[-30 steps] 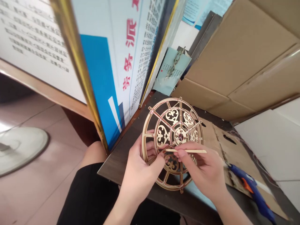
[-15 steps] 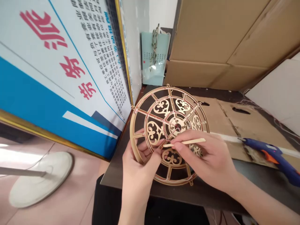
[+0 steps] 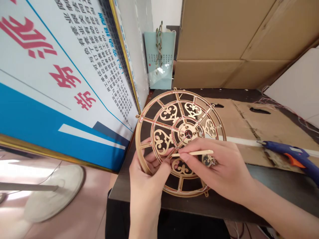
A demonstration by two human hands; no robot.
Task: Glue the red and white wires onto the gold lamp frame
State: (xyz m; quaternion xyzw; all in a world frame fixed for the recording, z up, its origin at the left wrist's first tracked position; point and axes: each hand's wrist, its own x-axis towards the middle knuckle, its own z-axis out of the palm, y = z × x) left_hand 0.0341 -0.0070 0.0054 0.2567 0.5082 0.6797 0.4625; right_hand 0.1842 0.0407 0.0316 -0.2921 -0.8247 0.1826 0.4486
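A round, gold-coloured openwork frame (image 3: 166, 124) with spokes, scroll ornaments and thin reddish wires along its channels is tilted over the dark table. My left hand (image 3: 149, 177) grips its lower left rim, fingers behind and thumb on the front. Between the thumb and fingers of my right hand (image 3: 216, 166) is a slim pale wooden stick (image 3: 203, 152). The stick's tip touches or nearly touches a spoke close to my left thumb. My right hand covers part of the frame's lower right.
A blue glue gun (image 3: 286, 147) with an orange trigger lies on flattened cardboard (image 3: 231, 116) to the right. Upright cardboard (image 3: 211, 36) stands behind. A framed printed board (image 3: 82, 66) leans at left, near a light blue card (image 3: 159, 59). Below it is a round stand base (image 3: 57, 199).
The camera view has shifted slightly. Both hands keep their hold on the frame and the stick, and the stick lies a little flatter.
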